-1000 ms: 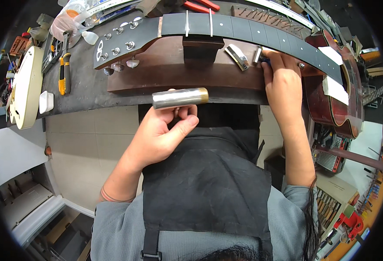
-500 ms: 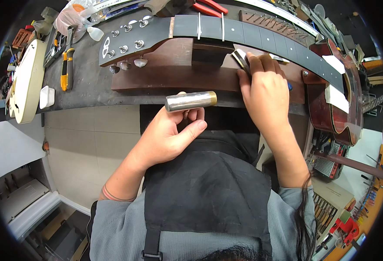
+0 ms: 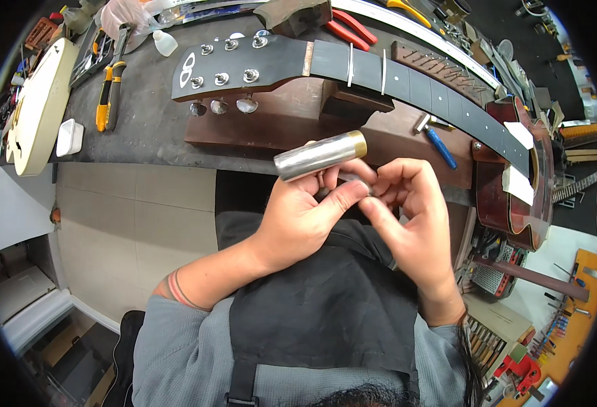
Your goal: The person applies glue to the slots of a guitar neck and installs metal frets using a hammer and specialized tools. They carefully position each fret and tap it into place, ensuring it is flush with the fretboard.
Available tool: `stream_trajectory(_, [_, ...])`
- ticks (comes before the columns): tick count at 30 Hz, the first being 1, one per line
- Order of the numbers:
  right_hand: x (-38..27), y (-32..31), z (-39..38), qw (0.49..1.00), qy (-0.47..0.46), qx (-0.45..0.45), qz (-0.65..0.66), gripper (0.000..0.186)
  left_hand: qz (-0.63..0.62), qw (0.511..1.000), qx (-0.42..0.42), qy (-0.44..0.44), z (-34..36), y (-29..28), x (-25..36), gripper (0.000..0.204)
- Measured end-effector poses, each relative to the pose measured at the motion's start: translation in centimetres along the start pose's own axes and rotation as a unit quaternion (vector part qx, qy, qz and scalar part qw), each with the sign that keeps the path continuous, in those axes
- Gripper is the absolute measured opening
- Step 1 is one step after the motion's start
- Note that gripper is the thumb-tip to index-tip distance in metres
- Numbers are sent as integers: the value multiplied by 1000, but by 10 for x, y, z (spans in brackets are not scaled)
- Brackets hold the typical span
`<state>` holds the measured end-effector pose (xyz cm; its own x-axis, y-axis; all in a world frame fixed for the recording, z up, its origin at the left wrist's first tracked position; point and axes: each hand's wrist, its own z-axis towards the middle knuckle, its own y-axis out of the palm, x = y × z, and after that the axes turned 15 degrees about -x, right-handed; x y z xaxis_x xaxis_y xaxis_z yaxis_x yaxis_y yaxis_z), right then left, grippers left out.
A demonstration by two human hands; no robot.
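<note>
Left hand [image 3: 295, 220] is curled closed around a hammer [image 3: 320, 156], whose thick silver cylinder of a head lies across the top of the fingers, tilted up toward its brass-coloured right end; the handle is mostly hidden by the hand. Right hand [image 3: 417, 224] is bent inward just beside it, its thumb and fingers drawn narrow and meeting the left thumb. Something small and greyish shows between the fingertips, but I cannot tell what it is, nor which hand has hold of it. Both hands are in front of the near edge of the dark desk [image 3: 146, 112], above a black apron [image 3: 319, 312].

Beyond them a guitar neck [image 3: 407, 81] runs across the desk, its black headstock [image 3: 234, 68] to the left with metal tuners along both edges. Two pale metal strips cross the fingerboard, and a dark brown block [image 3: 352, 102] stands under the neck, on a long brown board [image 3: 254, 129]. A blue-handled tool [image 3: 441, 148] lies on that board near the right hand, close to a short silver piece [image 3: 422, 123]. At the right end the neck meets a dark red guitar body [image 3: 505, 203] with white patches beside the fingerboard. Red-handled pliers [image 3: 352, 30] lie behind the neck, and far to the left a yellow-and-black tool [image 3: 110, 98] rests near a small white tray [image 3: 70, 138]
</note>
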<state>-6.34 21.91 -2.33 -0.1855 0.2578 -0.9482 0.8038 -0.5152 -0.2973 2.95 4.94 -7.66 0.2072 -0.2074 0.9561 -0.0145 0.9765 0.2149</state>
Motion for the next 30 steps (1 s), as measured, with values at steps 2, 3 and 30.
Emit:
stream_trajectory(2, [-7,-2,1,995,-60,-52,-57,58,-109,994,11,2,0,2,9,13])
stream_trajectory(3, [-12,-5,3,991,-89,-79,-54,61,-108,994,2,26,2,-2,8,16])
stream_trajectory(30, [-50,-30,43,934,-211,-176,-226,92,-367,927,-71,32,9,-21,35,58])
